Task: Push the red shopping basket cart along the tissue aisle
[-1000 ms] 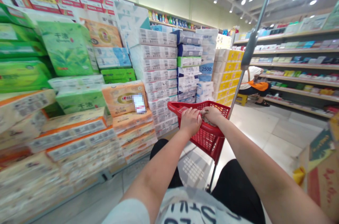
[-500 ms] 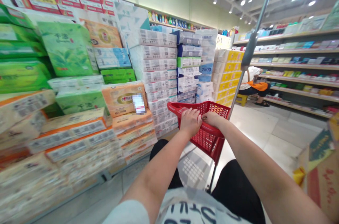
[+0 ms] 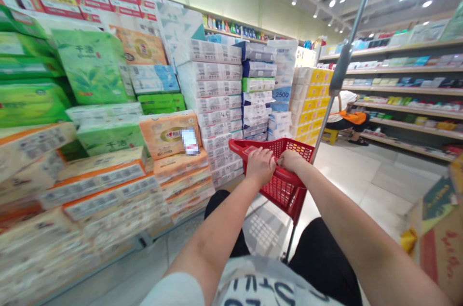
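A red plastic shopping cart (image 3: 285, 181) with meshed walls stands right in front of me. My left hand (image 3: 261, 167) is wrapped over its handle, fingers folded down and closed. Close beside it, my right hand (image 3: 291, 160) is also closed at the handle, its fingers curled inward toward the left one. The fingertips of the right hand are partly hidden. Most of the cart's inside is screened by my hands and the rim, so its contents cannot be made out.
Stacked orange tissue packs (image 3: 173, 135) and white paper packs (image 3: 219, 89) line the left side. A grey metal pole (image 3: 342, 67) rises beside the cart. Another person (image 3: 343, 108) sits low near the right shelves (image 3: 408, 91). A cardboard box (image 3: 439, 243) stands at lower right.
My right hand has shifted very slightly at the handle, its fingers curling a little more. The left hand and the cart look the same.
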`<state>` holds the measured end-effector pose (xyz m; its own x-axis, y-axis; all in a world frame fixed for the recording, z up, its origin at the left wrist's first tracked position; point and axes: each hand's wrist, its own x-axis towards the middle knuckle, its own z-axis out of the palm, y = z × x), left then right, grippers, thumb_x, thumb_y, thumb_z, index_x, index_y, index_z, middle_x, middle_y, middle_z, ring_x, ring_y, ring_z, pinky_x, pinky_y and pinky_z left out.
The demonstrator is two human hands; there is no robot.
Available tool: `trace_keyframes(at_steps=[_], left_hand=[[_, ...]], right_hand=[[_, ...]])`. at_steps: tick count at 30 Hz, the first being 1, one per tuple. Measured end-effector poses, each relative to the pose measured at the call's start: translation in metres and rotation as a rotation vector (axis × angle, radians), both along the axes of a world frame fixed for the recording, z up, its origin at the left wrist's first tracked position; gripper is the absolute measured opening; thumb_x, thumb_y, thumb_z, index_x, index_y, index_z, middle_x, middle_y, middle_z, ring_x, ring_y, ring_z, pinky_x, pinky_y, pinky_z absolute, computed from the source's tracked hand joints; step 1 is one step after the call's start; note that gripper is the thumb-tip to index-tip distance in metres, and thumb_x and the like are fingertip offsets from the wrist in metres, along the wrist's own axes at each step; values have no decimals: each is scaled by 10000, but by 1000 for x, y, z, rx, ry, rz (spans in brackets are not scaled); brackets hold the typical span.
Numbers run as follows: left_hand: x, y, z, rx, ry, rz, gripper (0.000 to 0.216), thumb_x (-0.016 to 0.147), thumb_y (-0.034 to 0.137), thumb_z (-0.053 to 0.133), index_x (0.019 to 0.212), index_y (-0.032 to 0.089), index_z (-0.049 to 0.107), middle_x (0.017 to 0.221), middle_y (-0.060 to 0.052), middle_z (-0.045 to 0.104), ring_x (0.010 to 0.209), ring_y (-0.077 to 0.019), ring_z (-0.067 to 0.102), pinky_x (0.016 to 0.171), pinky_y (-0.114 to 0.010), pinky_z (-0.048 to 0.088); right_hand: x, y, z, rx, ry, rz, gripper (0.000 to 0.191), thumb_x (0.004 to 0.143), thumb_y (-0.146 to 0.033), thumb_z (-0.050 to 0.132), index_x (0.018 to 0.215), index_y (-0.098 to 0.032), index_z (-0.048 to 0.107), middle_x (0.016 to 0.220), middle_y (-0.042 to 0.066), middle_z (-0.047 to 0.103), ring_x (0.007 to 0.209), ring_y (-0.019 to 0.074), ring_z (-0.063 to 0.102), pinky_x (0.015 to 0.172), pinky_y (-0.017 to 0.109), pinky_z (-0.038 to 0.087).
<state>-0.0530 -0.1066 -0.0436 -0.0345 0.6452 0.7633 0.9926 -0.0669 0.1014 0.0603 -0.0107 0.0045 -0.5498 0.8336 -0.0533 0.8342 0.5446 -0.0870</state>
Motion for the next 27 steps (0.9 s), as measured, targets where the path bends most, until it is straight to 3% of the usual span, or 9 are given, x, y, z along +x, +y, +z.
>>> trace_keyframes(at_steps=[13, 27], left_hand=[[0, -1, 1, -10, 3, -1, 318, 921, 277, 420, 1147, 170, 616, 1189, -74, 636, 1197, -244, 503, 1031, -446, 351], [-1, -1, 1, -2, -7, -13, 313, 919, 277, 429, 1146, 169, 617, 1190, -79, 636, 1198, -244, 504, 1037, -448, 344]], right_hand=[[-2, 5, -5, 11, 19, -38, 325, 813, -261, 521, 1028, -104, 707, 1020, 170, 694, 960, 234, 653, 782, 255, 476], [0, -9, 7, -8, 8, -8, 309, 830, -267, 511, 1002, -113, 718, 999, 155, 702, 911, 214, 661, 741, 230, 467]])
